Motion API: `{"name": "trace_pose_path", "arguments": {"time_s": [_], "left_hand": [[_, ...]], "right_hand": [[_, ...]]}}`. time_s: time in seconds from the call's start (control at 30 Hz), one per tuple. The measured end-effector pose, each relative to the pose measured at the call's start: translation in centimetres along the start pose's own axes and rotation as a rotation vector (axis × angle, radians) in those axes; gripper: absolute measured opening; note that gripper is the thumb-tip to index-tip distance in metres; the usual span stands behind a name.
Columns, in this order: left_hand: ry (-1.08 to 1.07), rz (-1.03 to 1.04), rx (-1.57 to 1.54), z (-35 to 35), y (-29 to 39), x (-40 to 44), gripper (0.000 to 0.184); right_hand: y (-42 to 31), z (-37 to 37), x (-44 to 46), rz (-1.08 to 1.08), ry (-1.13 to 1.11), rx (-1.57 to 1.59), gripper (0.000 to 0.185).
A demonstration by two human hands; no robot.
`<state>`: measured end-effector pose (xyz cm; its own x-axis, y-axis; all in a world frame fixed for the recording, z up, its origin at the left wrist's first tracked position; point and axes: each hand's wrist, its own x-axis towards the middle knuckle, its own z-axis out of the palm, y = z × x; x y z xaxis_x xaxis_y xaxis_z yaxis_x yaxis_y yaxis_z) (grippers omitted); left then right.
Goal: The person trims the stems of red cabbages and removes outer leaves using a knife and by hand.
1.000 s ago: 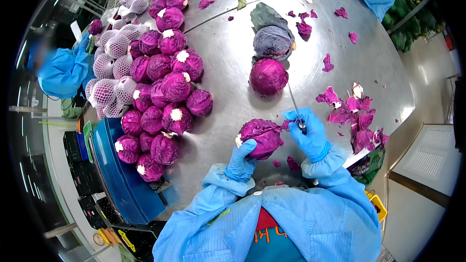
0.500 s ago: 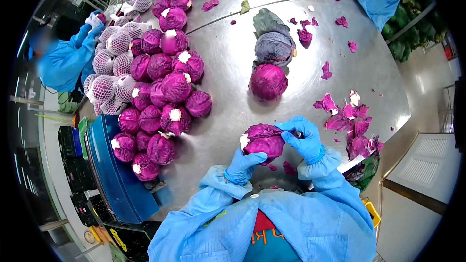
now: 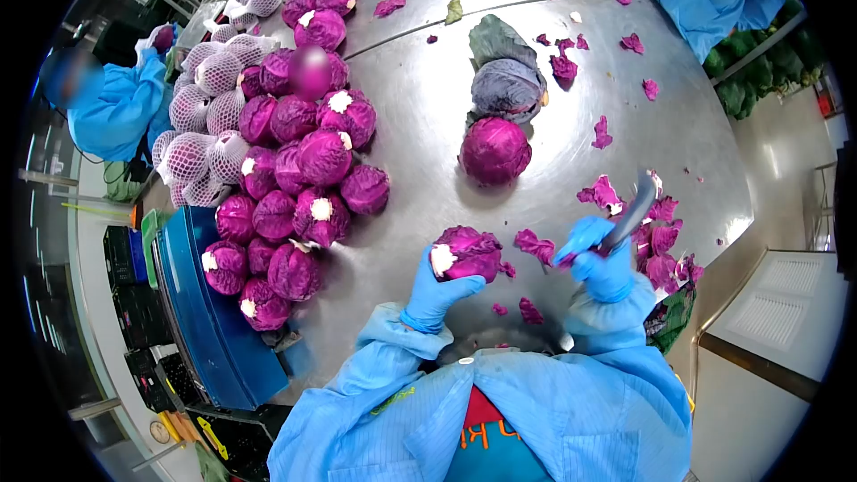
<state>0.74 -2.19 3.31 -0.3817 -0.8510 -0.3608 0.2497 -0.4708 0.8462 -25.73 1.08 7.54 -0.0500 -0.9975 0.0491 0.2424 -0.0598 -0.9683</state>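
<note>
In its blue glove, my left hand (image 3: 437,293) grips a red cabbage (image 3: 470,254) with its pale cut stem facing left. My right hand (image 3: 603,261), also gloved and blurred, is closed round a knife (image 3: 633,214) whose blade points up and to the right. A loose purple leaf (image 3: 535,246) is between the two hands, near the right fingers. Farther up the table, a round purple cabbage (image 3: 495,152) sits against a duller cabbage (image 3: 507,88) with a dark outer leaf.
Many purple cabbages (image 3: 324,158) are heaped at left, beside net-wrapped ones (image 3: 188,158). Leaf scraps (image 3: 662,236) lie at right on the steel table (image 3: 420,170). A blue bin (image 3: 214,303) stands lower left. A person in blue (image 3: 120,112) is at far left.
My right hand has moved right, away from the cabbage, and the knife blade now points up. A torn leaf has come away between the hands. The co-worker at left has shifted their arms.
</note>
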Motion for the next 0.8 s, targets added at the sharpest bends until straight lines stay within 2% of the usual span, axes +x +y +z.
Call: {"name": "trace_pose_path", "arguments": {"time_s": [0.03,0.1,0.13,0.23,0.27,0.37,0.47,0.57,0.67,0.7,0.8], "left_hand": [[-0.033,-0.081,-0.059,-0.4,0.3,0.2,0.071],[-0.037,-0.075,-0.083,-0.5,0.3,-0.1,0.072],[-0.048,-0.053,-0.071,-0.3,0.5,-0.1,0.074],[-0.001,0.082,0.072,0.1,-0.4,-0.2,0.082],[0.02,0.139,0.14,0.3,-0.8,-0.1,0.084],[-0.05,0.113,0.2,0.9,-0.1,0.2,0.088],[-0.007,0.125,0.257,1.1,0.4,-0.1,0.084],[0.056,0.135,0.275,2.0,1.2,-0.8,0.084],[0.073,0.161,0.206,2.1,0.3,-1.1,0.085],[0.068,0.174,0.176,1.8,-0.3,-0.9,0.085],[-0.125,-0.011,0.061,0.5,-0.6,-0.1,0.084]], "right_hand": [[-0.5,-0.9,0.4,0.074,0.008,0.099,0.043],[-1.1,-1.6,1.6,0.13,0.192,-0.637,0.052],[-0.6,-1.2,1.6,0.054,0.263,-0.773,0.056],[1.6,1.4,1.1,0.048,0.192,-0.631,0.053],[1.7,2.8,0.7,0.032,0.087,-0.608,0.048],[1.8,5.8,0.6,-0.049,-0.113,-0.658,0.045],[2.9,6.3,-0.2,-0.093,-0.028,-0.648,0.042],[4.6,6.5,-1.0,-0.138,0.07,-0.477,0.04],[5.3,5.9,-1.1,0.002,0.077,-0.269,0.035],[5.1,5.6,-1.0,-0.032,0.05,-0.331,0.035],[4.2,4.9,-0.2,-0.144,-0.013,-0.545,0.035]]}}
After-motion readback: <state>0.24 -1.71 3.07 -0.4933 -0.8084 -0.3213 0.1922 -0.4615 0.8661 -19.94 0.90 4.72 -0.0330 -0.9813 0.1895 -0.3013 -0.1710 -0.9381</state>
